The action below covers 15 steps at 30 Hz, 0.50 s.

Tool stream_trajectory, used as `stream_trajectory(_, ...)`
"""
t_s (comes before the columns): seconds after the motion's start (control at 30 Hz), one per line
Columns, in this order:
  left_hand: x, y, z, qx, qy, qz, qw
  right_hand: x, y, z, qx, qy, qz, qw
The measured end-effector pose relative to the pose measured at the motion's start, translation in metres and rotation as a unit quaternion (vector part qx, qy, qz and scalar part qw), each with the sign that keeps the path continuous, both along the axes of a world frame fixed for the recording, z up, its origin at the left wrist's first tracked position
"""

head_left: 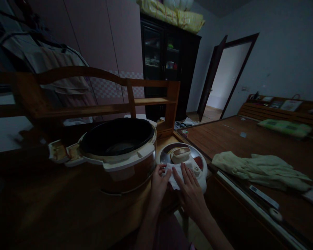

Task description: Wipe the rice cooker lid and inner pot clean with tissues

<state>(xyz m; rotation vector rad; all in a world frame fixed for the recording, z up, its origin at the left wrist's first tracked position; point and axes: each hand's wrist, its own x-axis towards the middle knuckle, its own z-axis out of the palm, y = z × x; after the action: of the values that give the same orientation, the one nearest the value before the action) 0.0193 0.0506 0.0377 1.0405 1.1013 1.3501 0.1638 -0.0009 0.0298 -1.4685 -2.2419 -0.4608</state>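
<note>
So we're pinching one edge of a crumpled white cloth (175, 184) between the thumb and fingers of our left hand (160, 178), while our right hand (190, 185) is lying over it, fingers stretched out and not closing round anything. Both grips are working on top of the round lid (161, 158), which is sitting just to the right of the cooker (138, 175), with its handle (182, 154) facing up and its little valve (196, 170) peeking out right by our right fingers. We can't really tell what's holding up the lid's near side, since our hands are hiding it, and that's the bit we're worrying about: if we're leaning too hard on that side and it's overhanging, the whole thing could be tipping toward us. Also, a loose fold of the cloth could be snagging on the valve if we're dragging it sideways. Further left, the cooker is standing open on the table (67, 208), its dark inner pot (114, 139) showing, and with the lid sitting so near, a careless shove could be knocking the two together. Behind it all, a small wooden shelf (156, 100) is standing, and off right, a rumpled pale garment (253, 168) is lying well apart from us.
</note>
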Motion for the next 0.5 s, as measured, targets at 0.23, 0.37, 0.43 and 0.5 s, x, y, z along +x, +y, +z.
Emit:
stream_trajectory(0.23,0.001,-0.004,-0.003,0.016,-0.006,0.004,1.0,0.006,0.01,-0.017,0.081,0.032,-0.005,0.996)
stream_trajectory(0.37,0.004,-0.006,-0.006,0.024,0.009,-0.003,1.0,0.009,0.01,-0.017,0.08,0.071,0.013,0.994)
stream_trajectory(0.43,0.006,-0.008,-0.008,0.027,0.023,-0.006,0.999,0.009,0.01,-0.015,0.074,0.085,0.019,0.993)
stream_trajectory(0.5,0.008,-0.008,-0.012,0.025,0.031,-0.013,0.999,0.009,0.009,-0.014,0.071,0.095,0.025,0.993)
